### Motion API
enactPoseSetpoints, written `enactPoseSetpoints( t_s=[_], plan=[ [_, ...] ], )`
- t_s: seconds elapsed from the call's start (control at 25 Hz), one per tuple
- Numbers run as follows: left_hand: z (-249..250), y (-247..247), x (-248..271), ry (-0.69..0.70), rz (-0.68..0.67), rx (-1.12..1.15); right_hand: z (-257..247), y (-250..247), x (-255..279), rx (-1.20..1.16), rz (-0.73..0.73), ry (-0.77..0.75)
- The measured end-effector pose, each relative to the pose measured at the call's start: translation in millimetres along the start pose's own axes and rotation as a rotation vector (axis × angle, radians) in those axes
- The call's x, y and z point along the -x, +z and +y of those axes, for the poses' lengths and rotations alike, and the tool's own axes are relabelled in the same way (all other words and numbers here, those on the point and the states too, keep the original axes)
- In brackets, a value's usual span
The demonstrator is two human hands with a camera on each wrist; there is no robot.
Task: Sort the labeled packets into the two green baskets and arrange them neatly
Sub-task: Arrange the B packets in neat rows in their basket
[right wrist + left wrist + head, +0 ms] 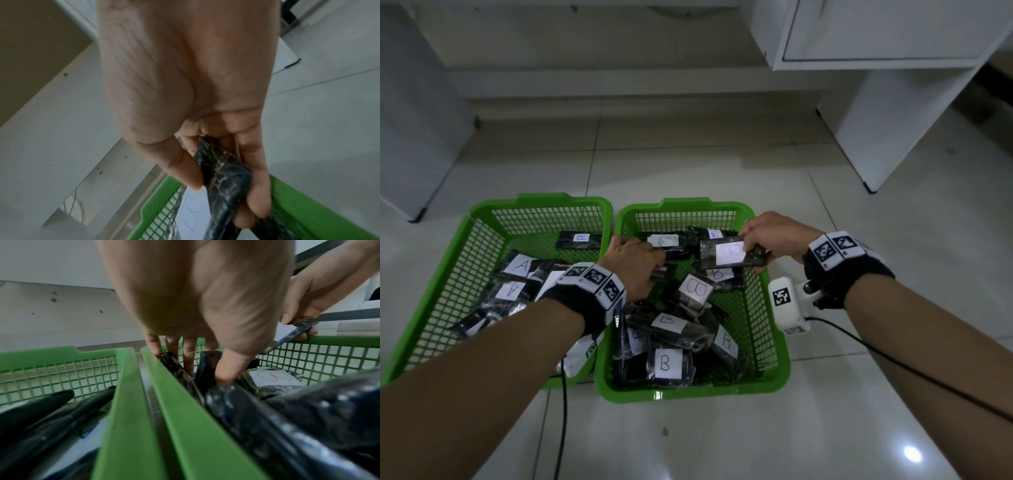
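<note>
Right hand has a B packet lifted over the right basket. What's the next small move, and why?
Probably lower the B packet, pinched in the right hand, flat into the right basket, beside the other B packets. The left hand is already down among those packets at the basket's left wall, seemingly making room; its grip is unclear.

Left hand (635, 263) reaching down — right hand (774, 236) pinching, fingers curled.
</note>
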State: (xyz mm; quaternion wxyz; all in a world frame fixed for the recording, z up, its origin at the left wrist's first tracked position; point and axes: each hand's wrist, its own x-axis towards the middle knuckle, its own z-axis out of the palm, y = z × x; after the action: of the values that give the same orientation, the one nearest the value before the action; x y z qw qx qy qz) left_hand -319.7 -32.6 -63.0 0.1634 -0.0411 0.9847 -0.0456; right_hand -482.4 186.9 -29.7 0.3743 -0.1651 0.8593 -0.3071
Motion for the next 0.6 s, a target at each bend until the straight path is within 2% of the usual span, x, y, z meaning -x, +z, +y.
enactPoseSetpoints(
  t_s=[0.08,0.2,0.24,0.32,0.4,0.44,0.52,0.6],
  plan=[
    [1,-3,4,0.04,0.096,0.054,2,-1,-1,-0.127,0.024,0.01],
    [1,-15,13,0.132,0.274,0.451,9,0,-2,-0.347,0.078,0.031],
    [2,-19,16,0.149,0.263,0.626,12,0,-2,-0.4,0.074,0.037],
    [9,-27,22,0.157,0.11,0.959,18,-2,-1,-0.49,0.043,0.038],
    [23,-30,22,0.092,0.002,1.137,22,-2,-1,-0.533,0.019,0.035],
    [29,-27,18,0.035,0.012,1.122,22,-2,0,-0.528,0.017,0.03],
    [39,-16,7,-0.062,0.065,0.859,19,-1,1,-0.501,0.027,0.02],
    [51,-3,4,-0.109,-0.092,0.651,16,1,3,-0.479,0.04,0.016]
  ],
)
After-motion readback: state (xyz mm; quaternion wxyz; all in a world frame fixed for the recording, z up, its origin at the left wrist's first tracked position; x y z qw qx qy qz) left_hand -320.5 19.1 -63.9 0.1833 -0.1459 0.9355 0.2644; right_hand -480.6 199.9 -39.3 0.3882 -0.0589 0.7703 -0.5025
